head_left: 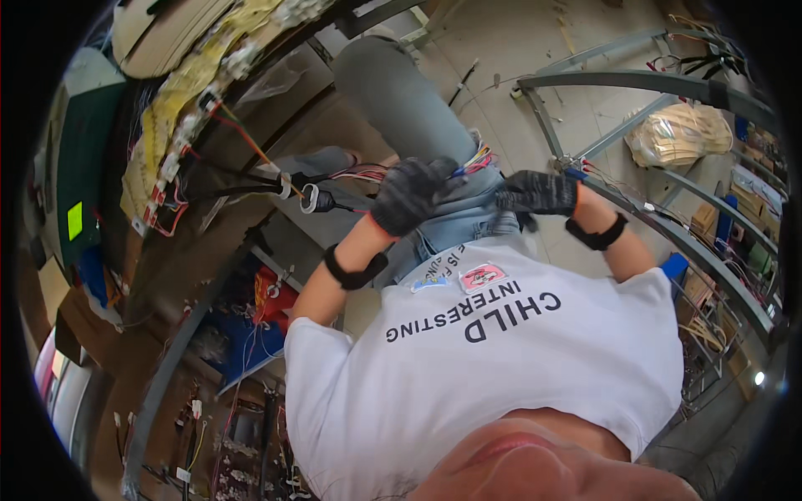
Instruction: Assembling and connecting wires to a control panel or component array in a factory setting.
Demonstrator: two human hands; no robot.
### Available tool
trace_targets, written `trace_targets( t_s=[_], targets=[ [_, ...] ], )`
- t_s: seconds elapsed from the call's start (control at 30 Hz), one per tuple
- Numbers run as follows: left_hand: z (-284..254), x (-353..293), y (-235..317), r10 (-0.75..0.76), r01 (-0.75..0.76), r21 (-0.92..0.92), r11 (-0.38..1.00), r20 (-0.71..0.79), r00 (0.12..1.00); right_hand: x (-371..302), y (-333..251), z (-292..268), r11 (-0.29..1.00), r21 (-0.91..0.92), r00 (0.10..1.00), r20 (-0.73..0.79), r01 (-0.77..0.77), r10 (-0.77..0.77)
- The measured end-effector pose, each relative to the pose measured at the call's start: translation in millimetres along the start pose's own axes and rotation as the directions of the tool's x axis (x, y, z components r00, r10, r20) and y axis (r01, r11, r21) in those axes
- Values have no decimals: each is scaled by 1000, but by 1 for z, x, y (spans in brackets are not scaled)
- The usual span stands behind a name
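Note:
My left hand [409,196], in a dark grey knit glove, is closed around a bundle of coloured wires [359,173] above my lap. The wires' loose ends [480,159] fan out past its fingers, over the jeans. From the left, black-wrapped cable branches [251,177] lead toward this bundle, and a white ring [309,199] sits around one of them. Gloved alike, my right hand [535,194] is apart from the left one, close to the right thigh. Its fingers are bent together; a small dark shape shows under them, too unclear to name.
At the left runs a board [163,142] with yellow covering, white connectors and wires. Grey metal frame bars [635,79] stand at the right, near a plastic-wrapped bundle [681,134] on the tiled floor. A blue bin [242,355] and hanging wires are at the lower left.

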State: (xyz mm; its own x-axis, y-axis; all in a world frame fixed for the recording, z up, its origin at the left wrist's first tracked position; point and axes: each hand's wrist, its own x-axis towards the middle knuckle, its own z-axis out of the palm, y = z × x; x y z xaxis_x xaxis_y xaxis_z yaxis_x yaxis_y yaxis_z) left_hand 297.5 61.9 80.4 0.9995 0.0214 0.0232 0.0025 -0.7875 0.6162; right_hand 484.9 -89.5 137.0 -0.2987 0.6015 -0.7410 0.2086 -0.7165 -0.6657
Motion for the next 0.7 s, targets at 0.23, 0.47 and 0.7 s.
trace_targets(
  t_s=[0.23, 0.47, 0.7],
  targets=[
    [-65, -49, 24, -85, 85, -740, 667, 39, 996, 51, -16, 29, 732, 302, 789, -158, 611, -594],
    [-43, -60, -7, -537, 447, -713, 539, 118, 835, 79, -21, 19, 612, -382, 711, 215, 692, -670],
    [-58, -41, -9, -787, 533, -844, 64, 286, 547, 142, 60, -119, 743, -662, 630, -618, -96, -470]
  ],
)
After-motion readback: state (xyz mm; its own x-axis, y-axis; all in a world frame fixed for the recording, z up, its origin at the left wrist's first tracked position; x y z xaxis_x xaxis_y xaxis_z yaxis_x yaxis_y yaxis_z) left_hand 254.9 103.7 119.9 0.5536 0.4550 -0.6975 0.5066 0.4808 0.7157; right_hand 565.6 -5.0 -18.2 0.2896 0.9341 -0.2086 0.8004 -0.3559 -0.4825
